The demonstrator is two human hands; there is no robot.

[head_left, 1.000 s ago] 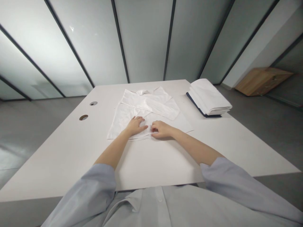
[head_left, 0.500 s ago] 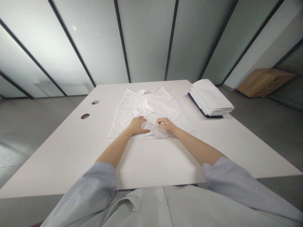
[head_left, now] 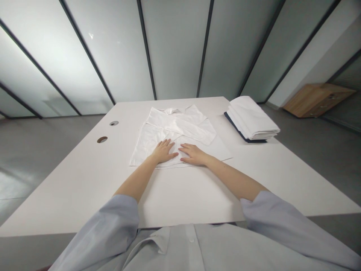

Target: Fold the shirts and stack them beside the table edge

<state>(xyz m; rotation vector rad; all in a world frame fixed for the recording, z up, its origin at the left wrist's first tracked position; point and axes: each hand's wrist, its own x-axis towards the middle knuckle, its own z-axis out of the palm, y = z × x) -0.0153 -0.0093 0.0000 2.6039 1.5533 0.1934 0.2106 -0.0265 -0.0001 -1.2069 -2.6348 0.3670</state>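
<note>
A white shirt (head_left: 194, 126) lies spread on the table, its collar at the far side and its sleeves laid across the body. Flat on the near part of the cloth, a little left of the middle, rests my left hand (head_left: 163, 151) with its fingers apart. My right hand (head_left: 194, 154) lies just to the right of it, palm down and fingers stretched toward the left. Neither hand grips the fabric. The near hem shows below both hands.
At the right edge of the white table (head_left: 180, 195) sits a stack of folded white cloth (head_left: 252, 116) on a dark blue piece (head_left: 239, 130). Two round cable holes, one being a brown-rimmed hole (head_left: 102, 139), are at the left. A wooden cabinet (head_left: 316, 99) stands beyond, at right.
My right hand has opened from a curled pinch at the cloth and now lies flat on the shirt, slightly farther left. My left hand has flattened and barely moved.
</note>
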